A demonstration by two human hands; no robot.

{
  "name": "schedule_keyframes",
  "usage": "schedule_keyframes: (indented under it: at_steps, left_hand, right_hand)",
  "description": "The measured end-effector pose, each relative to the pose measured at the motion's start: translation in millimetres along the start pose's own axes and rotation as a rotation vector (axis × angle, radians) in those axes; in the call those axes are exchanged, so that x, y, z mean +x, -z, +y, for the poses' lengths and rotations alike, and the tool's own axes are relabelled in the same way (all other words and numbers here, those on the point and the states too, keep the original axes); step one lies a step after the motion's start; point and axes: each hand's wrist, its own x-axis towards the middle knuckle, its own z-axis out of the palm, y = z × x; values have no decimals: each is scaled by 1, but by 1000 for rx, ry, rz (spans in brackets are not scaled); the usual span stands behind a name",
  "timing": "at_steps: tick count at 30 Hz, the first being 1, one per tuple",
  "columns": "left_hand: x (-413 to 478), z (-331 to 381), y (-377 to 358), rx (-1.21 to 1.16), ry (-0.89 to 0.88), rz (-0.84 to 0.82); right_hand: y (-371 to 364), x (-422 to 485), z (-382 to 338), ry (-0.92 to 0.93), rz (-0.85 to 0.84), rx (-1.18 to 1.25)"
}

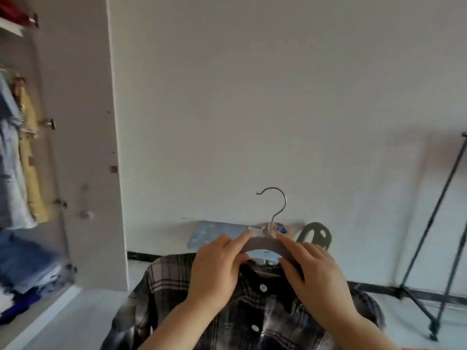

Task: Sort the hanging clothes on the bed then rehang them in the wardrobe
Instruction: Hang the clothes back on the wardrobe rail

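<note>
While the left grip (214, 269) and right grip (313, 276) are curling round the two arms of the grey hanger (262, 245), fingers lying over the top, the plaid shirt (177, 286) is hanging from it in front of the person, above the floor (88, 306), its hook (285, 199) pointing up. A white wall (252, 97) is filling the room behind. The wardrobe (83, 122) is standing open at the left, with pale clothes (12, 160) hanging inside and folded jeans (22, 258) lying below them. A black rack (429, 236) is standing at the right, and a blue patterned panel (214, 232) is lying at the wall's foot
</note>
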Motion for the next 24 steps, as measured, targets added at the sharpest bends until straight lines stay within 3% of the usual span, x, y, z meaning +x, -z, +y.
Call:
schedule_keyframes:
  at_steps: [13, 24]
  left_hand:
    - [77, -206, 102, 415, 388, 228]
    - [78, -367, 185, 606, 564, 333]
  right_hand:
    - [-210, 248, -101, 584, 166, 433]
    - [-347, 358, -244, 771, 114, 611]
